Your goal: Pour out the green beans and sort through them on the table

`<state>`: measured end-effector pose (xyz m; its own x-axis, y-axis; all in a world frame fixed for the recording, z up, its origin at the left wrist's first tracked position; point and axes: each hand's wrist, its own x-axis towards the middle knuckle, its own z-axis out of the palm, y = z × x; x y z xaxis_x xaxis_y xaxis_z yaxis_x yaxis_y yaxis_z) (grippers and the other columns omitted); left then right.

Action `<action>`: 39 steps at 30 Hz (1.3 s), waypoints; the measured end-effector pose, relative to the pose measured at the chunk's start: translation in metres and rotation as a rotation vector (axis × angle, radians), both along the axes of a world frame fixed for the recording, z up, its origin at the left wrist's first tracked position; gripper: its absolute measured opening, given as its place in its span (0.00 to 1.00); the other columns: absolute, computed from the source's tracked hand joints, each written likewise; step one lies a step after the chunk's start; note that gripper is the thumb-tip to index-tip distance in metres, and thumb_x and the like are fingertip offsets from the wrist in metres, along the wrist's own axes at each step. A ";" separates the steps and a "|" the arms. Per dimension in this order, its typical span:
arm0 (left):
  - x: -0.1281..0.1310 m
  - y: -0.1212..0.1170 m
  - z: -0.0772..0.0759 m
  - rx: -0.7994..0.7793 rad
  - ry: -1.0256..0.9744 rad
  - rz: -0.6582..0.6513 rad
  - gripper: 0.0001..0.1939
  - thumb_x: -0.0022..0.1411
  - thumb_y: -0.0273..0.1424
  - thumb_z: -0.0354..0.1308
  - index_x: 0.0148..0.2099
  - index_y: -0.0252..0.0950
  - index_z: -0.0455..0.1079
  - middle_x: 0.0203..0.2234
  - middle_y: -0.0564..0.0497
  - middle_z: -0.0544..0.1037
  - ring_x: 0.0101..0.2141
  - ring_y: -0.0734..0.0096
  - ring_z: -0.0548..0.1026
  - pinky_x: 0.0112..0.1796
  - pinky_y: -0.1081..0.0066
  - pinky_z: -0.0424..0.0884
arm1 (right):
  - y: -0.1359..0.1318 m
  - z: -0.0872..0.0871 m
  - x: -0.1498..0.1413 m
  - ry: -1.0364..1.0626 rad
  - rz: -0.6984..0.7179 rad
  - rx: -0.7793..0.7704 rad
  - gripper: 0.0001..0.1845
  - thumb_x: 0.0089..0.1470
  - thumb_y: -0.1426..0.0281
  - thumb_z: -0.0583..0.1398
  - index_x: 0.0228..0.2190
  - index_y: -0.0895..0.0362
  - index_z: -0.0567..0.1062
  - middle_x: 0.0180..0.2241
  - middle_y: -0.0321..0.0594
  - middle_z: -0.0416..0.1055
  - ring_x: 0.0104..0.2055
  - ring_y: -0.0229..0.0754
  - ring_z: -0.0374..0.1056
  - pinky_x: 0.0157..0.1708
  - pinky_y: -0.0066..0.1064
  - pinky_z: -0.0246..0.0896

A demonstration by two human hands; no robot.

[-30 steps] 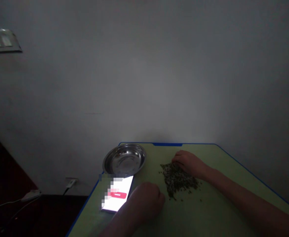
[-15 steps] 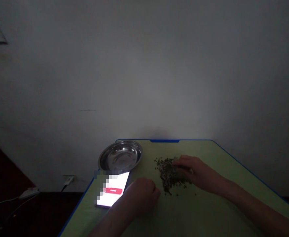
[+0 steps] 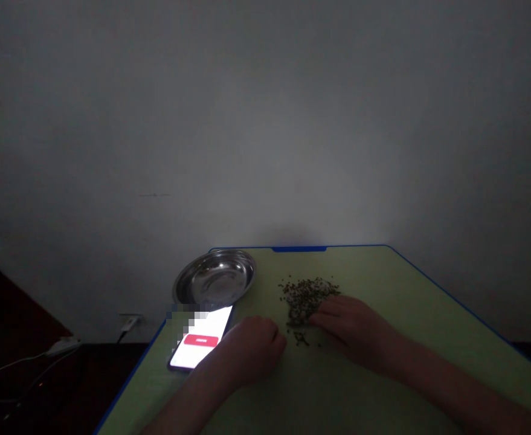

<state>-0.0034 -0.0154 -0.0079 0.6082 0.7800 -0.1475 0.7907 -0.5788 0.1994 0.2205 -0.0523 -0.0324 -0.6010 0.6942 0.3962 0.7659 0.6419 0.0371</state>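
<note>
A loose pile of small dark seed-like grains (image 3: 308, 296), mixed with paler bits, lies spread on the light green table (image 3: 365, 272). My right hand (image 3: 353, 329) rests at the near right edge of the pile. Its fingers reach forward over the grains, fairly straight, and their tips touch them. To the left of the pile, my left hand (image 3: 256, 347) lies on the table with its fingers curled in. Whatever may be inside that hand is hidden. A phone (image 3: 202, 347) with a lit white screen and a red button lies just left of my left wrist.
A shiny steel bowl (image 3: 217, 278) stands at the far left corner, behind the phone. The blue-edged table meets a grey wall (image 3: 265, 133). Down on the left, a plug (image 3: 130, 323) sits in the wall, and a white power strip (image 3: 63, 345) with cords lies low.
My right hand has drawn back toward me from the top of the pile, uncovering more grains. The pile looks more spread at its far side. My left hand stays curled; the view shifts slightly.
</note>
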 end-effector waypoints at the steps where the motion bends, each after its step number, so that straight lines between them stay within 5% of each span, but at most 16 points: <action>1: 0.000 0.000 -0.001 -0.001 0.003 0.000 0.21 0.61 0.33 0.40 0.31 0.32 0.74 0.25 0.43 0.77 0.25 0.65 0.73 0.28 0.68 0.65 | 0.002 -0.002 0.002 -0.018 -0.004 0.025 0.14 0.53 0.79 0.55 0.39 0.56 0.75 0.31 0.41 0.74 0.33 0.43 0.68 0.33 0.34 0.61; 14: 0.000 -0.001 0.002 -0.013 0.003 0.000 0.22 0.61 0.33 0.39 0.33 0.32 0.75 0.28 0.41 0.77 0.28 0.62 0.74 0.30 0.66 0.67 | 0.017 -0.009 0.008 -0.039 -0.165 0.168 0.16 0.53 0.81 0.56 0.41 0.57 0.75 0.34 0.43 0.76 0.36 0.44 0.70 0.36 0.36 0.63; 28: -0.002 0.001 -0.003 0.004 -0.004 -0.025 0.22 0.62 0.33 0.39 0.32 0.33 0.75 0.27 0.41 0.77 0.27 0.63 0.74 0.29 0.67 0.66 | 0.029 -0.009 0.013 0.027 -0.228 0.133 0.13 0.55 0.78 0.56 0.39 0.57 0.77 0.34 0.44 0.76 0.36 0.45 0.69 0.38 0.36 0.61; 34: -0.001 0.000 -0.002 -0.007 -0.018 -0.015 0.22 0.61 0.33 0.39 0.30 0.32 0.74 0.26 0.41 0.77 0.26 0.63 0.74 0.28 0.67 0.66 | 0.029 0.012 0.020 0.126 -0.249 0.071 0.13 0.58 0.75 0.53 0.40 0.57 0.76 0.34 0.44 0.75 0.37 0.45 0.68 0.39 0.36 0.61; 39: -0.001 0.001 -0.002 -0.026 0.010 -0.011 0.22 0.61 0.33 0.40 0.32 0.31 0.75 0.28 0.40 0.78 0.28 0.61 0.75 0.29 0.66 0.67 | 0.063 0.031 0.006 0.159 -0.207 0.016 0.12 0.57 0.74 0.54 0.37 0.56 0.78 0.34 0.44 0.75 0.38 0.44 0.68 0.40 0.36 0.61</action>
